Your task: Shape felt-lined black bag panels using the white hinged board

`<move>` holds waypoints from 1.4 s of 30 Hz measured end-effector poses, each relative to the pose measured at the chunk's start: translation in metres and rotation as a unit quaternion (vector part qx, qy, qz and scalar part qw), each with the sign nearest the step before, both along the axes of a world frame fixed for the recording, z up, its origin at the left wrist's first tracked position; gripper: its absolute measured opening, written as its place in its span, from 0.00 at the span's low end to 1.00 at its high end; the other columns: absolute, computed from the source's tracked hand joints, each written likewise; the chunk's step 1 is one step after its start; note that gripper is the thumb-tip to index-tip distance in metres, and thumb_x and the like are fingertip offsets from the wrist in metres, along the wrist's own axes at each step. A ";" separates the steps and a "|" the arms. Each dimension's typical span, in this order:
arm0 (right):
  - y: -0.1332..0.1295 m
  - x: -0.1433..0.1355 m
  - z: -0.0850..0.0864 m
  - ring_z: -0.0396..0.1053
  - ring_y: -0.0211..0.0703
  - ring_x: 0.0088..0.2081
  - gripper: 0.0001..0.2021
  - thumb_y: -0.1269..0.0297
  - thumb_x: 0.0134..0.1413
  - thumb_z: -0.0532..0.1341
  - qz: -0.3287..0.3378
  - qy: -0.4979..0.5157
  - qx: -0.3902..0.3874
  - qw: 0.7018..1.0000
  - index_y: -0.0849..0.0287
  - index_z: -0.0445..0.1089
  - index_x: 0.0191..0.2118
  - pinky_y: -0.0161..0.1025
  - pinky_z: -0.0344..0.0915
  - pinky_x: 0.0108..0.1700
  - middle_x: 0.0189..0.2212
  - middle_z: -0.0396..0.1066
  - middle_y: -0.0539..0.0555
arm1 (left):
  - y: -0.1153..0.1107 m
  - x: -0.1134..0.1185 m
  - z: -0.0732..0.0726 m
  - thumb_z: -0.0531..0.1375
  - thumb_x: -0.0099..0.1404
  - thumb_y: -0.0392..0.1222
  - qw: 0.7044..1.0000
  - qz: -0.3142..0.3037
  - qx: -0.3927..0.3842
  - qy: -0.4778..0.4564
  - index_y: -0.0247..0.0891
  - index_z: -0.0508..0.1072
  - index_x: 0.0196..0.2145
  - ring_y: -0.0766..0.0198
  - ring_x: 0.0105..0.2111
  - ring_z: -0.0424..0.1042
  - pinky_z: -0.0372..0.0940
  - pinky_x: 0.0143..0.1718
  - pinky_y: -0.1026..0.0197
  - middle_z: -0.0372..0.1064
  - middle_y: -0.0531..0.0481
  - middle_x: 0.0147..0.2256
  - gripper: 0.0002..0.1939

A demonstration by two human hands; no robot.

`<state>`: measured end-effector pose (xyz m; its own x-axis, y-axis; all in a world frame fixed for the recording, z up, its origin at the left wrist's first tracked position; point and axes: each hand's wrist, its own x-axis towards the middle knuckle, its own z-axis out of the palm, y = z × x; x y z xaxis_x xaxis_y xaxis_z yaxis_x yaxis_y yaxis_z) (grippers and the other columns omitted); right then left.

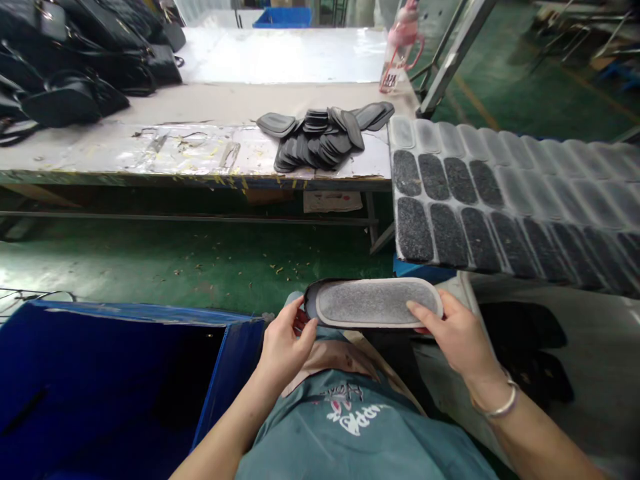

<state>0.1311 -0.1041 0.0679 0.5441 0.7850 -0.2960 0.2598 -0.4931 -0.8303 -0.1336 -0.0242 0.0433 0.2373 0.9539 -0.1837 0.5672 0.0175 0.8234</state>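
A long oval piece (375, 303), grey and fuzzy with a pale rim, lies across the space in front of my apron, over a dark-edged backing. My left hand (293, 337) pinches its left end, where the dark edge of the backing shows. At the right end my right hand (450, 323) grips it, thumb on the grey face and fingers underneath. Beyond it, a heap of dark oval pieces (320, 140) rests near the front edge of the worktable (210, 103).
Black bags (85, 60) pile up at the table's back left. A pink bottle (399, 50) stands at its right end. Rows of grey and black ovals cover a board (391, 193) on the right. A blue bin (145, 319) stands at my left.
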 end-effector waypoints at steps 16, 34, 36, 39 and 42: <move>-0.004 -0.010 -0.001 0.71 0.45 0.28 0.18 0.49 0.47 0.65 0.020 -0.010 0.001 1.000 0.54 0.69 0.40 0.38 0.72 0.26 0.32 0.74 0.53 | 0.004 -0.004 -0.004 0.59 0.62 0.46 0.997 0.003 0.001 -0.074 0.38 0.70 0.44 0.60 0.38 0.70 0.67 0.36 0.62 0.66 0.47 0.38 0.14; 0.015 -0.030 0.002 0.73 0.53 0.39 0.22 0.44 0.50 0.61 -0.044 0.154 -0.018 0.987 0.54 0.68 0.44 0.42 0.76 0.28 0.40 0.73 0.57 | 0.013 -0.018 0.004 0.56 0.66 0.46 0.984 -0.089 0.137 0.068 0.38 0.70 0.46 0.56 0.42 0.69 0.66 0.43 0.55 0.66 0.43 0.43 0.14; 0.015 -0.029 0.005 0.72 0.52 0.42 0.23 0.42 0.53 0.57 -0.021 0.234 -0.010 0.972 0.53 0.67 0.48 0.42 0.76 0.31 0.43 0.72 0.55 | 0.024 -0.017 0.018 0.58 0.64 0.47 0.960 -0.095 0.240 0.112 0.39 0.67 0.53 0.50 0.50 0.65 0.62 0.51 0.48 0.64 0.40 0.49 0.21; 0.014 -0.026 0.006 0.71 0.50 0.45 0.26 0.41 0.58 0.52 0.002 0.324 0.036 0.945 0.52 0.64 0.54 0.40 0.75 0.34 0.47 0.71 0.54 | 0.039 0.005 0.039 0.61 0.61 0.46 0.921 -0.171 0.340 0.082 0.42 0.55 0.63 0.45 0.59 0.56 0.55 0.58 0.43 0.56 0.38 0.59 0.35; 0.012 -0.023 0.005 0.71 0.48 0.45 0.29 0.39 0.59 0.48 -0.016 0.366 0.079 0.927 0.51 0.63 0.57 0.40 0.74 0.35 0.48 0.71 0.54 | 0.047 0.044 0.048 0.61 0.61 0.48 0.874 -0.361 0.321 0.045 0.42 0.48 0.65 0.43 0.64 0.48 0.51 0.61 0.41 0.51 0.38 0.63 0.40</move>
